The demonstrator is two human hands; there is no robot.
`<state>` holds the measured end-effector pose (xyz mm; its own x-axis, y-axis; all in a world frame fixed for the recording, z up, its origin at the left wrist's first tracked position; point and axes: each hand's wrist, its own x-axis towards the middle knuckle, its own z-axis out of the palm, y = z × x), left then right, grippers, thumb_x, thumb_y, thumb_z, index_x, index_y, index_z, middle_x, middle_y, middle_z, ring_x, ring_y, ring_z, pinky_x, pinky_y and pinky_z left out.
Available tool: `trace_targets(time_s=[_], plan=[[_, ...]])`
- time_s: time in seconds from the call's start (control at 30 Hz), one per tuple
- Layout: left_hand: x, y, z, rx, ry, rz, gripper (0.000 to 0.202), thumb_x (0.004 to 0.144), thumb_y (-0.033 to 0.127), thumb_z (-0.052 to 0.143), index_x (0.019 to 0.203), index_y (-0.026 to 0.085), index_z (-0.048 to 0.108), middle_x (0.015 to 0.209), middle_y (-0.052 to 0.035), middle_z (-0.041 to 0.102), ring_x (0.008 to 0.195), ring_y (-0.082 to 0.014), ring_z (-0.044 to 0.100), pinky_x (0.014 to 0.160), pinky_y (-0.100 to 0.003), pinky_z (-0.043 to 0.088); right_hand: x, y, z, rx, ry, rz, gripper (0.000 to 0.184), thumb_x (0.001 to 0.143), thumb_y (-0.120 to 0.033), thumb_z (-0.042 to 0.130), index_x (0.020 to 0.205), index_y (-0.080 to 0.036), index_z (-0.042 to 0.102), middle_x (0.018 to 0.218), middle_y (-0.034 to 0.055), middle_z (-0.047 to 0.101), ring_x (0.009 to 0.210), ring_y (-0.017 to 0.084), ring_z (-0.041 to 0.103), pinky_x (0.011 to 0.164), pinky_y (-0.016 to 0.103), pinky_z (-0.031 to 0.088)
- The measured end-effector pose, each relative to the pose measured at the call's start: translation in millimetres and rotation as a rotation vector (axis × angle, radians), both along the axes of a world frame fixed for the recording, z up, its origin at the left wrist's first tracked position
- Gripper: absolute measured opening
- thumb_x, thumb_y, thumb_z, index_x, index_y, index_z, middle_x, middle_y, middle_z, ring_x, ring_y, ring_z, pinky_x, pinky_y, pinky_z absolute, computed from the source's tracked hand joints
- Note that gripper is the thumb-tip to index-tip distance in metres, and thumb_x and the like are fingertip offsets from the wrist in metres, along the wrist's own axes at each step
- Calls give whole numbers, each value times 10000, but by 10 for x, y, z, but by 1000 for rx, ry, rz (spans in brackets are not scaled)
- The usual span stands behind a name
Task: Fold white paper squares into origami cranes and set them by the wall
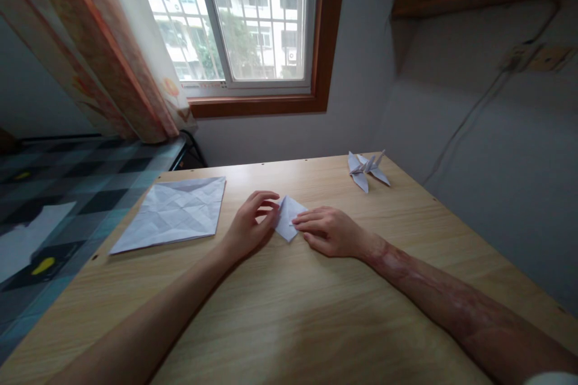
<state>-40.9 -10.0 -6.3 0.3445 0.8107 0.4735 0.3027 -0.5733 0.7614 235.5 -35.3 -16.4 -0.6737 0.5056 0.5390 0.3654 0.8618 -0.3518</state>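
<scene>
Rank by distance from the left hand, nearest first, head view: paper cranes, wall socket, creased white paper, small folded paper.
1. Small folded paper: at the left hand, fingertip side.
2. Creased white paper: left part of the table.
3. Paper cranes: far right corner.
4. Wall socket: upper right, off the table.

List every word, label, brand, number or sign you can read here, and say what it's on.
None can be read.
Folded paper between the hands: no writing visible.
Creased white sheet: no writing visible, only fold lines.
Folded paper figures: no writing visible.
Wall socket: any marking is too blurred to read.
Checked cover: any lettering near its yellow shapes is too blurred to read.
</scene>
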Motion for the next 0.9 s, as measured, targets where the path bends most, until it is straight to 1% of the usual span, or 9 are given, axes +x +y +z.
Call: trace_targets(time_s=[0.1,0.23,0.37,0.43,0.5,0.57,0.6,0.73,0.9], plan=[[1,-7,25,-32,-22,-2,195,1082,324,588,1192,209,701,1441,-139,638,1158,-231,778,898,-373,704,-2,-2,11,-2,-3,1,345,988,-157,677,1287,-262,816,1369,64,811,1261,223,791,1176,401,593],[2,-14,29,-45,7,1,229,1037,349,669,1221,213,684,1552,-157,570,1221,-264,766,868,-383,714,-3,-7,28,-8,-2,3,353,988,-148,669,1291,-259,812,1367,68,812,1270,222,787,1186,402,585],[4,-30,2,66,178,25,282,988,331,712,1245,220,677,1579,-171,563,1170,-268,762,829,-386,701,-2,-10,38,-6,-4,3,356,990,-157,677,1300,-268,813,1350,62,820,1268,232,788,1173,410,595],[9,-40,-2,168,334,102,271,983,314,702,1239,227,682,1497,-152,643,1094,-272,764,889,-446,681,-2,-11,36,-5,1,2,361,987,-161,683,1304,-275,812,1354,58,818,1266,234,788,1170,413,598],[16,-46,3,276,493,179,220,992,322,694,1191,231,702,1319,-118,748,1084,-302,756,1011,-530,629,-3,-10,31,-4,4,4,360,989,-163,682,1305,-276,812,1357,58,817,1266,233,788,1174,411,595],[27,-43,9,354,598,169,166,1031,333,654,1142,235,731,1188,-95,800,1138,-325,744,1096,-563,577,-3,-8,23,-7,-1,4,356,998,-169,677,1310,-276,809,1360,59,816,1267,230,787,1181,408,589],[32,-38,9,371,620,131,181,1059,329,615,1142,237,746,1193,-94,811,1179,-324,739,1118,-555,568,-2,-7,19,-7,-3,2,351,1002,-174,676,1311,-274,809,1357,60,817,1266,230,787,1183,407,587],[52,-25,-19,333,623,-10,343,1110,295,495,1329,216,747,1470,-118,745,1367,-306,690,1217,-524,536,1,-3,4,-5,-18,-4,333,1012,-188,676,1308,-263,809,1368,67,812,1277,230,782,1190,402,582],[50,-43,-51,239,592,0,488,1086,320,521,1547,195,623,1521,-157,701,1395,-327,677,1209,-528,555,1,6,2,-1,0,-2,347,1001,-169,679,1301,-278,814,1354,59,818,1263,230,789,1186,407,588]])
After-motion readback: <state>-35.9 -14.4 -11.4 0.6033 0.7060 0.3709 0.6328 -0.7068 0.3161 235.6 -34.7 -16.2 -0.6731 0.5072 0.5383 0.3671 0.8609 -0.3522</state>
